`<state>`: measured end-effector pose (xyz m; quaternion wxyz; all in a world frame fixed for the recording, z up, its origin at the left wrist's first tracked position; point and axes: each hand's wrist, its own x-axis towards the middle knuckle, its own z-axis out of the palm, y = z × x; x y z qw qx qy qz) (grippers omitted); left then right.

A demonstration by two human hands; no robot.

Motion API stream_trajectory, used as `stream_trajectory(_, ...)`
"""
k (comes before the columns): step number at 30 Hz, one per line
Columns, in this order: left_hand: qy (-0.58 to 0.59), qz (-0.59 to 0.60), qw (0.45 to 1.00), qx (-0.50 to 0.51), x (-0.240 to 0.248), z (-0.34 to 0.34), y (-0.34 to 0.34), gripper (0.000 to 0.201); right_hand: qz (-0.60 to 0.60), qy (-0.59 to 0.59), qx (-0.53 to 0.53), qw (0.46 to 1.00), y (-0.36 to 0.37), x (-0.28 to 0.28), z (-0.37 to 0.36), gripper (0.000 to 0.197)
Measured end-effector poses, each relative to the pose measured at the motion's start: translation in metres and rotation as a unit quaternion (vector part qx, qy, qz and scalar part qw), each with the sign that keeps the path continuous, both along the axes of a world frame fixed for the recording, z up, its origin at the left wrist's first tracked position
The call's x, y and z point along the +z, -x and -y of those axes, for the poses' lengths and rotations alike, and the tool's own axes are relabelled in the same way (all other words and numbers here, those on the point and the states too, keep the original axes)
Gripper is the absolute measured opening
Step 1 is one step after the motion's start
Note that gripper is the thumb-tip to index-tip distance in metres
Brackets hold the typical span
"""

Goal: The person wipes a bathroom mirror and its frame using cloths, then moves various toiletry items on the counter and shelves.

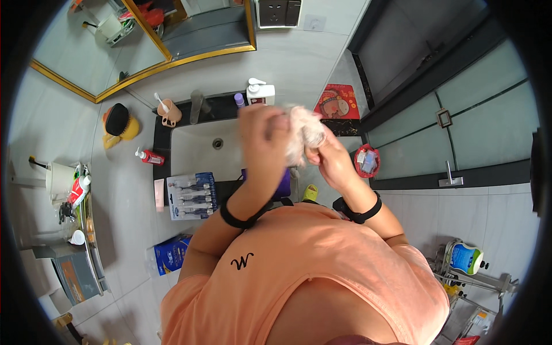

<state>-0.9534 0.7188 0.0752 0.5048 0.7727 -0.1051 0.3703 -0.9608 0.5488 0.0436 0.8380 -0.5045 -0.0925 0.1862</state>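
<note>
A crumpled, pale pinkish-white cloth (305,131) is bunched between my two hands, above the right side of the white sink basin (192,144). My left hand (264,138) closes against its left side, with the fingers curled and somewhat blurred. From the lower right, my right hand (333,161) grips the cloth between thumb and fingers. Both wrists wear black bands. Behind my hands, a white pump bottle (260,93) and a purple-capped bottle (239,100) stand at the sink's back edge, near the faucet (199,106).
Left of the basin are a toothbrush cup (169,112), a red pump bottle (150,156) and a toothbrush pack (191,196). A black-and-yellow brush (119,122) is on the left wall. At the right stand a red-rimmed bin (367,161) and a glass-panelled door (454,123).
</note>
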Motion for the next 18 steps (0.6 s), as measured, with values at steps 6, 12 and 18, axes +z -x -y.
stream_trajectory(6,-0.097,0.039,0.994,-0.034,-0.03,0.031,0.009,0.047,-0.029,-0.038,-0.092,0.995,0.018,0.018,-0.022,0.025)
stream_trajectory(12,-0.234,0.05,0.967,-0.09,-0.015,0.02,0.002,0.041,-0.092,-0.097,-0.119,0.984,0.006,0.009,-0.017,0.026)
stream_trajectory(18,-0.129,-0.03,0.981,-0.139,-0.021,0.031,0.004,0.048,-0.022,-0.06,-0.244,0.968,-0.012,-0.021,-0.025,0.01)
